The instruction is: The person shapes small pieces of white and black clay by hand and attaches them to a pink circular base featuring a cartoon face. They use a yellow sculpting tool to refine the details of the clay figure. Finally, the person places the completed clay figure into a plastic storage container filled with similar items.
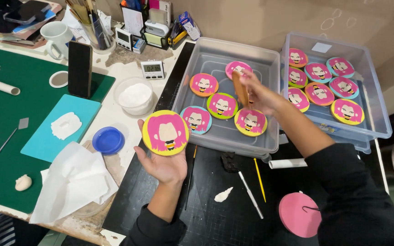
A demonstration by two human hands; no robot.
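Left hand [164, 165] palm-up, fingers cupped under yellow-rimmed round plaque [165, 132] with pink-haired figure; plaque held just left of near clear bin [270, 136], above black cutting mat [215, 214]. Right hand [256, 93] over same bin, pinching edge of brown disc [240, 87], upright, blurred. Five painted plaques lie inside bin. Second clear bin [379, 114] right of it, more plaques. Blue lid [108, 140] left of held plaque.

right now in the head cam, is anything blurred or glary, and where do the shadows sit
Head view: the right hand and the brown piece it holds are motion-blurred; the left hand and its yellow round plaque are sharp; soft glare on the clear bin rims; the right edge falls dark, and straight edges bow from the wide lens.
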